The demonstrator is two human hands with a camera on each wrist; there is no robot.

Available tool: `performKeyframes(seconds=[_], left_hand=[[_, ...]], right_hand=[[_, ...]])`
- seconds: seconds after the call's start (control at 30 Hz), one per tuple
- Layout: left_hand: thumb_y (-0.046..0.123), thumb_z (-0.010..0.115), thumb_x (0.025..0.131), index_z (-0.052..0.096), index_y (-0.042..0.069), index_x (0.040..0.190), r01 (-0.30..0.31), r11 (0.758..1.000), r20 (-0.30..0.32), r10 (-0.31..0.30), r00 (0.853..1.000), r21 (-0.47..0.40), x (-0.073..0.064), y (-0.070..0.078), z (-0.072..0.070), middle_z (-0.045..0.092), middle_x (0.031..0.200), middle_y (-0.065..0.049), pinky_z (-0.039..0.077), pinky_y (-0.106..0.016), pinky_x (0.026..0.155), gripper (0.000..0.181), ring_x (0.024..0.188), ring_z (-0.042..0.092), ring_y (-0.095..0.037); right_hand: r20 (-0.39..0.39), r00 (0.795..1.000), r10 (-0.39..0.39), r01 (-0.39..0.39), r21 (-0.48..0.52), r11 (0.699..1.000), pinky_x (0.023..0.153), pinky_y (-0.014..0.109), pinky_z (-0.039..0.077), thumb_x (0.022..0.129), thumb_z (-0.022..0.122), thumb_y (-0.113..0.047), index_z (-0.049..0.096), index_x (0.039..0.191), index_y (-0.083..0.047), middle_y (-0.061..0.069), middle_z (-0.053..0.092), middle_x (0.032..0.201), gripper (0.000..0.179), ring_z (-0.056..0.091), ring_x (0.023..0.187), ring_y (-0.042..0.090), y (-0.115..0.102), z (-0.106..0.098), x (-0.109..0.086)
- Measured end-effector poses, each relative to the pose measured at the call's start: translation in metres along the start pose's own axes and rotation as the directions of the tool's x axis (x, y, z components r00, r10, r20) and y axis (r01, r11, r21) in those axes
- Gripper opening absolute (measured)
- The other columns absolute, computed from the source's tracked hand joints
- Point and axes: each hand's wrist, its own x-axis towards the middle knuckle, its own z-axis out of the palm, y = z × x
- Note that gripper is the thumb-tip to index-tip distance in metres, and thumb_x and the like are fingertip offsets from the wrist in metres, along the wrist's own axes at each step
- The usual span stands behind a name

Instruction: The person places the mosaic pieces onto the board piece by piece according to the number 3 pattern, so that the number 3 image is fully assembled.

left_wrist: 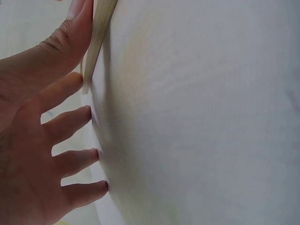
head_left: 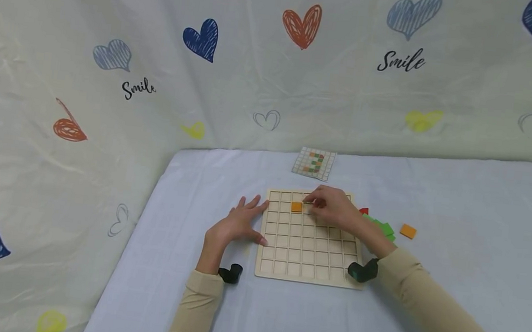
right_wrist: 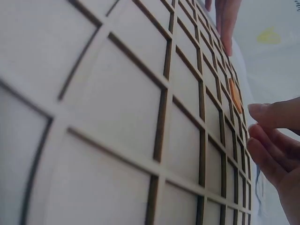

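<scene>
A wooden grid board [head_left: 279, 267] lies on the table, with an orange square tile [head_left: 296, 207] in one cell of its second row from the far edge. My left hand [head_left: 235, 225] is at the board's left side, fingers spread, with the thumb and index finger touching that edge. In the left wrist view, the other fingertips [left_wrist: 101, 185] rest on the cloth. Just right of the orange tile, my right hand [head_left: 334, 208] hovers over the board. Its thumb and bent fingers are close together in the right wrist view, and no tile shows between them.
Right of the board lie several green tiles [head_left: 386, 229], a red piece [head_left: 364, 211] partly behind the right hand, and a loose orange tile [head_left: 408, 231]. A card with a coloured grid pattern [head_left: 302, 162] lies beyond the board. A printed curtain [head_left: 235, 92] hangs behind the table.
</scene>
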Motion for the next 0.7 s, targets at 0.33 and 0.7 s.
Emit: performKeyframes(seconds=[0.33, 0.7], left_hand=[[0.030, 0.092, 0.076, 0.031, 0.024, 0.164, 0.005, 1.000, -0.003, -0.005, 1.000, -0.006, -0.001, 0.000, 0.002, 0.014, 0.174, -0.001, 0.014, -0.066, 0.125, 0.107, 0.160, -0.002, -0.038], [0.031, 0.092, 0.076, 0.031, 0.023, 0.164, -0.003, 1.000, -0.003, 0.003, 1.000, 0.004, -0.002, 0.002, 0.000, 0.014, 0.173, -0.002, 0.013, -0.062, 0.127, 0.107, 0.160, -0.001, -0.038]], right_hand=[[-0.008, 1.000, -0.012, 0.011, -0.037, 0.999, 0.068, 0.030, 0.055, 0.089, 0.073, 0.001, 0.078, 0.106, -0.001, 0.009, 0.069, 0.095, 0.018, 0.065, 0.079, 0.018, 0.006, -0.015, -0.019], [0.006, 0.999, 0.038, -0.038, -0.069, 0.997, 0.068, 0.030, 0.052, 0.090, 0.074, -0.001, 0.077, 0.110, 0.000, 0.011, 0.071, 0.101, 0.020, 0.062, 0.080, 0.016, 0.014, -0.031, -0.036]])
